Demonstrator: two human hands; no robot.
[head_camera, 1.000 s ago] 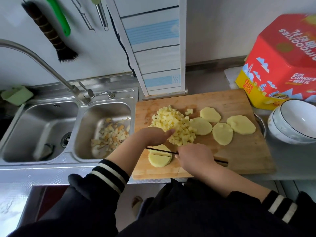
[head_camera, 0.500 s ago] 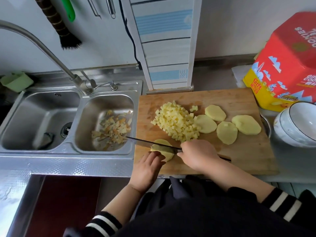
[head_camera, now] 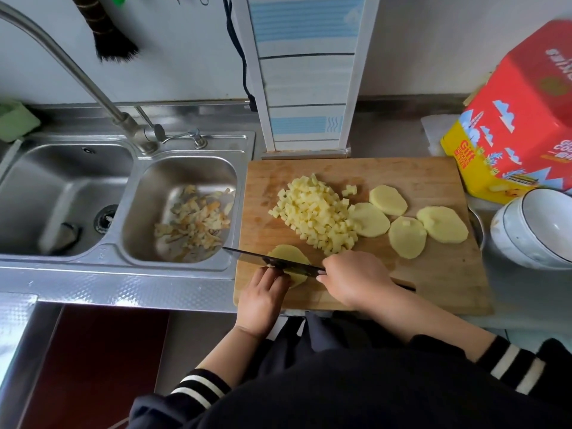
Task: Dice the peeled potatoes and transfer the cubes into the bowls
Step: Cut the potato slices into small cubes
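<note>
My left hand has come off the top of the potato slice since a second ago and now touches its near edge with fingers curled; my right hand grips the knife, blade lying across that slice on the cutting board; the diced cubes lie heaped mid-board, four slices beside them, the stacked bowls on the worktop at right.
</note>
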